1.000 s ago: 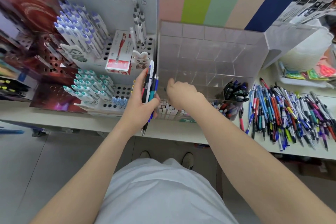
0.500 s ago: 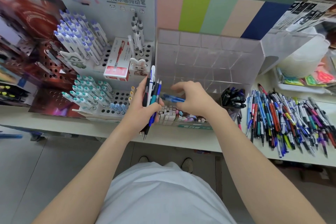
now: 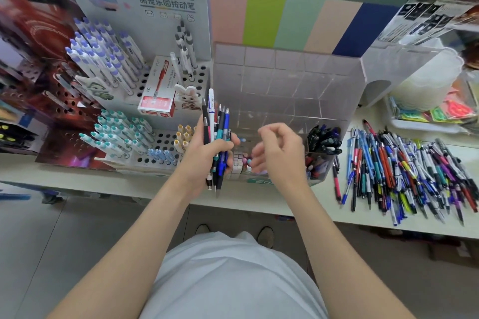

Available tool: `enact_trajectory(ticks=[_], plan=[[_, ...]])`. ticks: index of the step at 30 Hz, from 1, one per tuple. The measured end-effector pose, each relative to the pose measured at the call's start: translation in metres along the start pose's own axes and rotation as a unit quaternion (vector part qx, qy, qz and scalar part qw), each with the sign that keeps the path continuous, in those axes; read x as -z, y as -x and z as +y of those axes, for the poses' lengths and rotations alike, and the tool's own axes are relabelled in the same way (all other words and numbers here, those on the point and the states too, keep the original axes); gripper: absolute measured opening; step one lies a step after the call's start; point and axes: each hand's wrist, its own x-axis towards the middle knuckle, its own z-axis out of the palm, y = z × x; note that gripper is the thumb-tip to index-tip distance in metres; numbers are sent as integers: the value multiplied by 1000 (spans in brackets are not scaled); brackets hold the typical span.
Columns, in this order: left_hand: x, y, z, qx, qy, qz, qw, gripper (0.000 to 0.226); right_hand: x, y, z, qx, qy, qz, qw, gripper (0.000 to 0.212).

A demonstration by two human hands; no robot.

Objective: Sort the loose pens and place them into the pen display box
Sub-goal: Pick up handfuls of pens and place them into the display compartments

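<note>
The pen display box (image 3: 285,80) is clear, glossy plastic with smooth walls. The bundle of pens (image 3: 216,122) in the left hand (image 3: 202,158) and the loose pens (image 3: 404,171) at the worktop's right end have shiny plastic barrels. The worktop (image 3: 259,201) looks pale, smooth and matt; the pen carton (image 3: 158,88) is printed card.

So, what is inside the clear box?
The box holds dark pens in a right front cell and small pastel pieces in the front row. The rear cells show no pens. The right hand covers part of the front row.
</note>
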Motion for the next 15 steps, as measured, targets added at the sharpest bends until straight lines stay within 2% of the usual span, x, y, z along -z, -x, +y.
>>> enact_trajectory(ticks=[3,5,6,8,9,10,12,15], plan=[[-17,-4,1,-27,11,12,999,54,-6,28,3,-68,-18,-108,992,24],[-30,-7,2,-39,13,22,999,59,-17,38,8,-151,-138,-133,970,36],[-37,-8,3,-40,28,17,999,65,-21,38,9,-211,-252,-124,936,44],[-50,-8,3,-45,47,-7,998,73,-24,33,7,-316,-476,-63,818,49],[-56,-8,2,-52,42,-14,998,75,-24,29,6,-350,-527,-28,774,47],[-60,-7,0,-61,31,-12,998,76,-23,25,5,-367,-540,-1,758,44],[-68,-7,-2,-85,14,5,996,70,-20,21,1,-363,-527,20,769,42],[-79,-6,-1,-96,23,21,995,45,-16,25,-7,-341,-514,6,787,41]])
